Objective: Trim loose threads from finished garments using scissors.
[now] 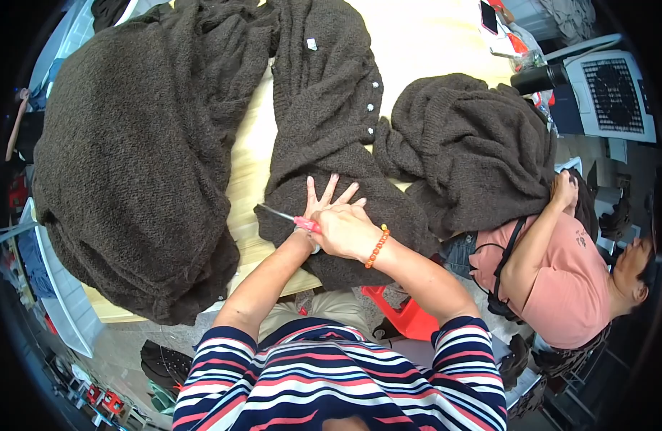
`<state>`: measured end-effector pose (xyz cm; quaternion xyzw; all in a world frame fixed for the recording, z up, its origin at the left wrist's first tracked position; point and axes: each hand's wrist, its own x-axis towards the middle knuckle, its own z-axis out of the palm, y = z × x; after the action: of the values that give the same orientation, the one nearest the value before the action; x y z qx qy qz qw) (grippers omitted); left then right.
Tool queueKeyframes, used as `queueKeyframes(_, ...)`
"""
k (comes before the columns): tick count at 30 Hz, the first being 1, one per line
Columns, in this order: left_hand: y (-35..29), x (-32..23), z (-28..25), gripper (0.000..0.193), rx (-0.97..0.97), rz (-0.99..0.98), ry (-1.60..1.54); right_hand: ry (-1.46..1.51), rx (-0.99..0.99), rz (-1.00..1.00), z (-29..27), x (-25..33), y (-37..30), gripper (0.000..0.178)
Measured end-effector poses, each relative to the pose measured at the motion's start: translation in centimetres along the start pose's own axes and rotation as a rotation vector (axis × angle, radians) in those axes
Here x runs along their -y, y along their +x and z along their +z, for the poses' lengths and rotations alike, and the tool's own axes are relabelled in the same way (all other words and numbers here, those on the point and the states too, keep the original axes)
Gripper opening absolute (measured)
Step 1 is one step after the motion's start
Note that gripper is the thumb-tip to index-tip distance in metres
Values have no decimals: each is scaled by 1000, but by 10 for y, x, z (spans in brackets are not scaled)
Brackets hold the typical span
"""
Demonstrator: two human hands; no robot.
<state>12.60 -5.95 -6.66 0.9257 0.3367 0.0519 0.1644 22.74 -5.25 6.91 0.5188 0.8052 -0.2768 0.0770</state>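
Observation:
A dark brown knit garment (327, 100) lies on the table before me, with pale buttons (369, 108) along its right edge and a small white label (311, 44) near its top. My left hand (321, 197) presses flat on the lower part of this garment, fingers spread. Crossing over the left wrist, my right hand (343, 231) is closed round a small red-handled tool (306, 224). Its thin metal shaft points left; the exact kind of tool is not clear. An orange bead bracelet circles my right wrist.
A big heap of brown knitwear (133, 151) covers the table's left side. Another brown pile (467, 136) sits at right, beside a seated co-worker in a pink shirt (561, 276). Bare wood table (410, 36) shows behind; a phone (488, 17) and black bottle (538, 80) lie far right. A red stool (410, 316) stands below.

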Motion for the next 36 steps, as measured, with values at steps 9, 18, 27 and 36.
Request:
queueKeyframes(9, -11, 0, -28, 57, -83, -4, -181, 244, 13, 350, -46, -41, -109, 30)
queueKeyframes(18, -57, 38, -47, 61, -180, -424, -57, 243, 5, 373, -30, -20, -118, 31)
queueKeyframes(27, -75, 82, -32, 46, -471, -248, -486, 306, 1, 212, -21, -6, -95, 27)
queueKeyframes(36, 53, 72, -72, 71, -99, -684, -334, 441, 11, 381, -7, -36, -135, 32)
